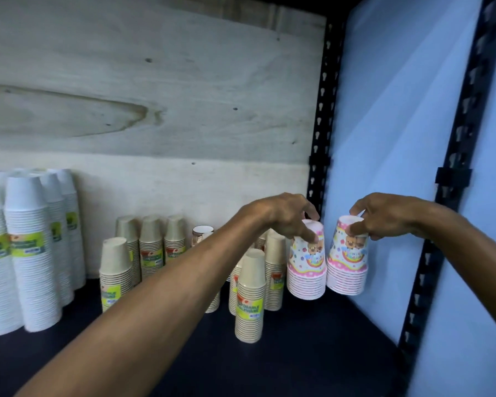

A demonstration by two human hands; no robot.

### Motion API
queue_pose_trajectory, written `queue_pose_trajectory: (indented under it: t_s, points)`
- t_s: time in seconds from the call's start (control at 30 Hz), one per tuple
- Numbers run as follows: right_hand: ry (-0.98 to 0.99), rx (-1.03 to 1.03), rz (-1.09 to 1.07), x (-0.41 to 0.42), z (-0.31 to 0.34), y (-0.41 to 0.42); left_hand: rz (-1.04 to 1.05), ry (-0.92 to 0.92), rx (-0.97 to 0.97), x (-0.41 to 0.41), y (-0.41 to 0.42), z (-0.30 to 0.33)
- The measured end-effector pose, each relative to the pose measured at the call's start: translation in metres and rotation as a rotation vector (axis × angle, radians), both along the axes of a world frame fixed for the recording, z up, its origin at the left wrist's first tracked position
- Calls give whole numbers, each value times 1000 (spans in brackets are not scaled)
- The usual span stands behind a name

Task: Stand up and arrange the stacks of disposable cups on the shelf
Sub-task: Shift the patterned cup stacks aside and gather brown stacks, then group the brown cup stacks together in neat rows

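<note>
Two short stacks of pink, cartoon-printed cups stand upside down side by side at the shelf's right end. My left hand (287,214) grips the top of the left pink stack (307,270). My right hand (384,214) pinches the top of the right pink stack (347,267), which tilts slightly. Beige cup stacks with green labels (249,299) stand upright in the middle, one at the front. Further beige stacks (152,245) line the back. Tall white cup stacks (32,253) stand at the left.
The dark shelf board (312,353) has bare room at the front right. A plywood panel (155,96) closes the back. Black slotted uprights (321,124) and a light blue side wall (390,138) bound the right end.
</note>
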State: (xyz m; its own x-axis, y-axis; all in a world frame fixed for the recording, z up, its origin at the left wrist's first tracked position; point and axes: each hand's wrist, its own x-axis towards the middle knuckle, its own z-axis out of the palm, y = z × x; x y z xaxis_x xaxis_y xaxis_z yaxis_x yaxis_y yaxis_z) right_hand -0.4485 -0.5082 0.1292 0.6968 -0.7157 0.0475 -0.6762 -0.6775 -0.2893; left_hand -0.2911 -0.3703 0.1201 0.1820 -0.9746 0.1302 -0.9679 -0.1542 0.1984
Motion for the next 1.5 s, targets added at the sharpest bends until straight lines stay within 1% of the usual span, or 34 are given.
queue_pose_trajectory:
  t_s: [0.23, 0.47, 0.57, 0.67, 0.83, 1.03, 1.13, 1.2, 1.3, 1.37, 1.43, 1.5]
  points:
    - [106, 53, -6, 8, -35, -11, 28, 3, 85, 2, -23, -34]
    - [162, 55, -5, 13, -50, -20, 25, 3, 109, 5, -41, -53]
    - [182, 43, -21, 11, -55, -23, 6, -34, 110, 4, -47, -58]
    - [182, 39, -29, 9, -61, -24, -7, -73, 95, 2, -51, -62]
    - [166, 64, -17, 11, -70, -29, 2, -82, 85, -1, -54, -65]
    - [264, -11, -4, 13, -63, -25, 41, -106, 95, -3, -48, -61]
    - [279, -51, -15, 12, -56, -21, 66, -121, 56, -3, -38, -46]
    - [233, -86, 0, 11, -49, -17, 99, -55, -8, -1, -29, -33]
    - [102, -104, 43, 18, -39, -9, 148, 76, -125, 8, -11, -15]
    - [34, -135, 81, 28, -35, 1, 183, 123, -190, 18, 6, -4]
    - [-29, -168, 124, 37, -32, 13, 224, 84, -227, 32, 22, 5]
    - [-94, -196, 178, 52, -32, 26, 289, -4, -234, 49, 45, 9]
